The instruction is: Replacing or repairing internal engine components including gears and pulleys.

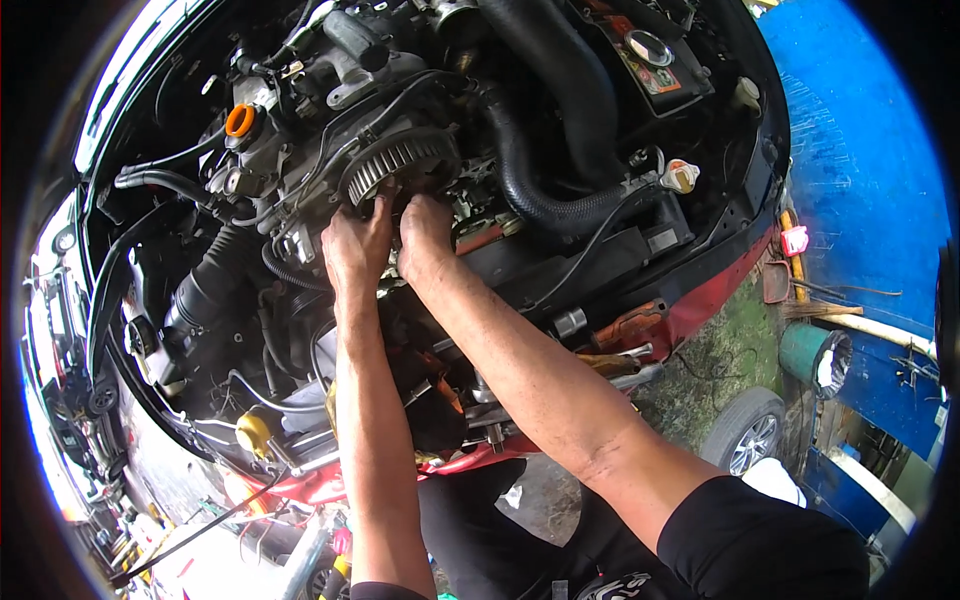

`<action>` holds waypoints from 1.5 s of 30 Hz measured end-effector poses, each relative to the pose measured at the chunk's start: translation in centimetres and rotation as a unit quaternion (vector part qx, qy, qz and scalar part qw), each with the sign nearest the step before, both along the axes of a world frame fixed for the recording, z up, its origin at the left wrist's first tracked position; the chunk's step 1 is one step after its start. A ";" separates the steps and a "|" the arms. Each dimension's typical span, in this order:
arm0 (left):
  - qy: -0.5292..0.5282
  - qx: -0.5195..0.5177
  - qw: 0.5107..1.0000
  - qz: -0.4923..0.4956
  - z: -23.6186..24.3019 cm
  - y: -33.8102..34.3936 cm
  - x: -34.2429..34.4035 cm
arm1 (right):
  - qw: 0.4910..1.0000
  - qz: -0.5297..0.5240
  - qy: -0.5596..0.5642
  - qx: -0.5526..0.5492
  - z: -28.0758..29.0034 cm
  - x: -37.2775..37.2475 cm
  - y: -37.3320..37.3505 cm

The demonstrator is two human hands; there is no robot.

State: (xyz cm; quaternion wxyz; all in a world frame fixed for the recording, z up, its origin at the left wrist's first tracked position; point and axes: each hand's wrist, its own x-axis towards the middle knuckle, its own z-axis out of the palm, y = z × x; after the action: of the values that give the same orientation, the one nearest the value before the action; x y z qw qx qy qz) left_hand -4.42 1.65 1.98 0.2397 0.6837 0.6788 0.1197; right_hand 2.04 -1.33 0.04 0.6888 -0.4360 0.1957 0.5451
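Observation:
Both bare hands reach into a car's engine bay, just below a dark toothed timing pulley (395,165). My left hand (357,245) is under the pulley's left part, its thumb pointing up against the lower rim and the other fingers curled out of sight. Close beside it, my right hand (425,230) is closed, knuckles up, under the pulley's right part. Whatever the fingers grip is hidden behind the hands and the pulley. To the upper left of the hands, an orange-rimmed oil filler opening (239,121) stands out on the engine.
Thick black hoses (560,90) curve down on the right, near a battery (650,65) and a radiator cap (680,176). Tools (620,365) lie along the red front edge. A wheel (745,432) and a green bin (815,358) stand on the floor by a blue wall (860,130).

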 end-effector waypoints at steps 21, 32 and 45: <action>-0.031 -0.032 0.999 -0.002 0.2 0.3 -0.8 | 0.997 0.009 0.017 0.073 -2.7 -0.9 1.1; -0.001 -0.031 0.999 -0.011 0.3 0.2 -0.4 | 1.000 -0.016 0.011 0.018 -1.3 -0.8 0.7; 0.003 -0.004 1.000 -0.007 -0.2 0.1 0.0 | 0.999 -0.011 0.049 -0.002 -0.8 -0.5 0.3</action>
State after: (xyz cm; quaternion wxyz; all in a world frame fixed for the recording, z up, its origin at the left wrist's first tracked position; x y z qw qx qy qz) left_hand -4.40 1.74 1.80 0.2408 0.6882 0.6750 0.1130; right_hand 1.51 -1.01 -0.77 0.6834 -0.4083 0.2348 0.5578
